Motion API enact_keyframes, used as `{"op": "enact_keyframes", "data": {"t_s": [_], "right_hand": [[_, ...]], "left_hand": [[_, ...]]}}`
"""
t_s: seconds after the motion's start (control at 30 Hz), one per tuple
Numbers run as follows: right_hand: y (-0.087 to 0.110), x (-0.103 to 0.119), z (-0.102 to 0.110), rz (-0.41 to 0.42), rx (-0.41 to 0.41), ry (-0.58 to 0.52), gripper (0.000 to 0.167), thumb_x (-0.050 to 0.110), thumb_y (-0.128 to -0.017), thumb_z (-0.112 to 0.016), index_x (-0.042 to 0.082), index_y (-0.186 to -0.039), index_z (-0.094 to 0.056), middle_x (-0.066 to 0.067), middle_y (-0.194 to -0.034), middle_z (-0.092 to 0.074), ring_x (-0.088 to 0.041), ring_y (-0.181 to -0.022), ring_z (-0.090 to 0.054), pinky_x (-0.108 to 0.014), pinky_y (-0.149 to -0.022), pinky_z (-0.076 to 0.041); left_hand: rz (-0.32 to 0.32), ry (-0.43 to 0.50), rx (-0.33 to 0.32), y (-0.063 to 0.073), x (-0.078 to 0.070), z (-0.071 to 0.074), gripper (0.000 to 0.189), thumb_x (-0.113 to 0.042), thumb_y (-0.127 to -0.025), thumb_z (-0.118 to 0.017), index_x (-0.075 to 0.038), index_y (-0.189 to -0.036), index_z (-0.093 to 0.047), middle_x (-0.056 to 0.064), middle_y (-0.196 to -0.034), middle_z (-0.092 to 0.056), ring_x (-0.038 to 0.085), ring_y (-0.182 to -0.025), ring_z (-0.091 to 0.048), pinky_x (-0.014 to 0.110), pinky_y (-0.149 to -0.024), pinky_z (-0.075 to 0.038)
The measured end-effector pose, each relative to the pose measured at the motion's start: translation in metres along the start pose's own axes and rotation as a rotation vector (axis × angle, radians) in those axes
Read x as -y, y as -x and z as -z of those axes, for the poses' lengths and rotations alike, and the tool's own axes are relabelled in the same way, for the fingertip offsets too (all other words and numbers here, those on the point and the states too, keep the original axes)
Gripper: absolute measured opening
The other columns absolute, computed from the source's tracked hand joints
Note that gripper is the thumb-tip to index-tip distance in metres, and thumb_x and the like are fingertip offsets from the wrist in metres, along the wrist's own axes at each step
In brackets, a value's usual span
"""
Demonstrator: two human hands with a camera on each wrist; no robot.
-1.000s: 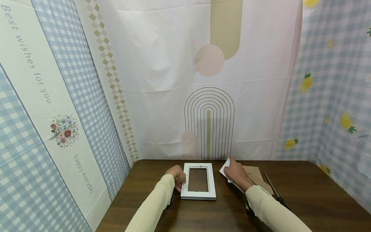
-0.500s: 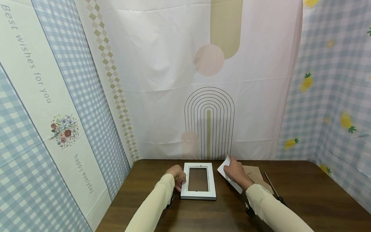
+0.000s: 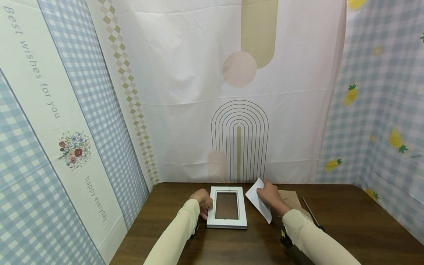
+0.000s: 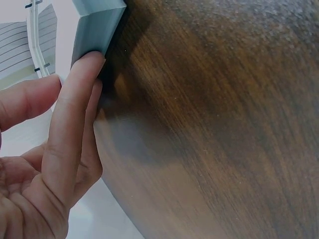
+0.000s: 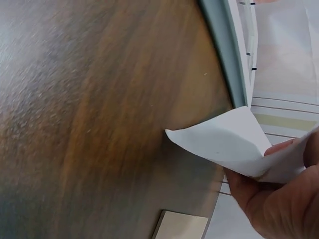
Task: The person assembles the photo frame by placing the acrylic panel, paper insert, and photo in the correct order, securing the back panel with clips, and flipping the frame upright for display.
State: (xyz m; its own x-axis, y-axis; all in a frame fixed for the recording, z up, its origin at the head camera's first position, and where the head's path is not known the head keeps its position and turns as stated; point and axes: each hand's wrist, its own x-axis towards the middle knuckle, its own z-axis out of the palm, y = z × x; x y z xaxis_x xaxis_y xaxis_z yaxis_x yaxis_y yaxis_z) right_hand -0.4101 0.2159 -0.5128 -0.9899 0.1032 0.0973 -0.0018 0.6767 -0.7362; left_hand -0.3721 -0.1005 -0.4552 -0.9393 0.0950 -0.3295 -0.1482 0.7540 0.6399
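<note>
A white picture frame (image 3: 243,208) lies face down or up, I cannot tell which, on the brown table, with small dark tabs at its inner edge. My left hand (image 3: 202,201) holds its left side; in the left wrist view the thumb is at the upper edge and a finger (image 4: 70,124) lies along the outer side. To the frame's right, my right hand (image 3: 272,197) pinches a white sheet of paper (image 3: 255,197). The sheet (image 5: 219,142) bends and is tilted, with one corner close to the frame's side in the right wrist view.
A flat brown board (image 3: 291,198) lies on the table (image 3: 357,221) to the right, partly behind my right arm. Beside it is a thin tool with a metal shaft (image 3: 308,207), its dark handle mostly hidden by the sleeve. A patterned cloth (image 3: 185,129) hangs behind the table.
The white sheet has come up from beside the board and swung left towards the frame in my right hand. My left hand and the frame have stayed put.
</note>
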Motion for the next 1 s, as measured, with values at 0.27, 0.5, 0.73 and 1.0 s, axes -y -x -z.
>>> {"op": "enact_keyframes", "data": {"t_s": [0.27, 0.5, 0.73, 1.0], "right_hand": [[-0.035, -0.037, -0.017, -0.041, 0.065, -0.095, 0.041, 0.017, -0.085, -0.058, -0.008, -0.116, -0.066, -0.026, -0.11, -0.069, -0.033, -0.088, -0.062, -0.035, -0.06, -0.057], [-0.005, -0.008, 0.007, -0.03, 0.149, -0.156, 0.038, 0.013, -0.089, -0.055, -0.011, -0.118, -0.062, -0.03, -0.112, -0.065, -0.036, -0.09, -0.064, -0.042, -0.065, -0.065], [0.021, 0.031, 0.029, -0.105, 0.214, -0.225, 0.053, 0.007, -0.094, -0.052, -0.016, -0.142, -0.057, -0.034, -0.121, -0.068, -0.036, -0.095, -0.07, -0.046, -0.073, -0.07], [0.03, 0.037, 0.036, -0.134, 0.231, -0.256, 0.047, 0.002, -0.097, -0.048, -0.02, -0.139, -0.054, -0.035, -0.124, -0.066, -0.032, -0.098, -0.068, -0.039, -0.078, -0.069]], "left_hand": [[-0.003, 0.001, -0.011, 0.002, -0.001, 0.001, 0.012, 0.005, -0.096, -0.071, 0.01, -0.085, -0.07, 0.022, -0.078, -0.075, 0.026, -0.057, -0.078, 0.031, -0.058, -0.074], [0.005, -0.001, -0.01, -0.001, 0.0, -0.001, 0.012, 0.005, -0.096, -0.07, 0.009, -0.085, -0.07, 0.02, -0.077, -0.074, 0.023, -0.054, -0.075, 0.032, -0.057, -0.074], [0.005, 0.003, -0.007, -0.003, 0.001, -0.001, 0.012, 0.005, -0.094, -0.07, 0.009, -0.083, -0.07, 0.02, -0.077, -0.074, 0.023, -0.053, -0.074, 0.03, -0.055, -0.072], [0.003, -0.001, -0.01, 0.001, -0.001, -0.001, 0.012, 0.005, -0.094, -0.07, 0.009, -0.083, -0.07, 0.02, -0.076, -0.074, 0.023, -0.053, -0.074, 0.031, -0.057, -0.073]]}}
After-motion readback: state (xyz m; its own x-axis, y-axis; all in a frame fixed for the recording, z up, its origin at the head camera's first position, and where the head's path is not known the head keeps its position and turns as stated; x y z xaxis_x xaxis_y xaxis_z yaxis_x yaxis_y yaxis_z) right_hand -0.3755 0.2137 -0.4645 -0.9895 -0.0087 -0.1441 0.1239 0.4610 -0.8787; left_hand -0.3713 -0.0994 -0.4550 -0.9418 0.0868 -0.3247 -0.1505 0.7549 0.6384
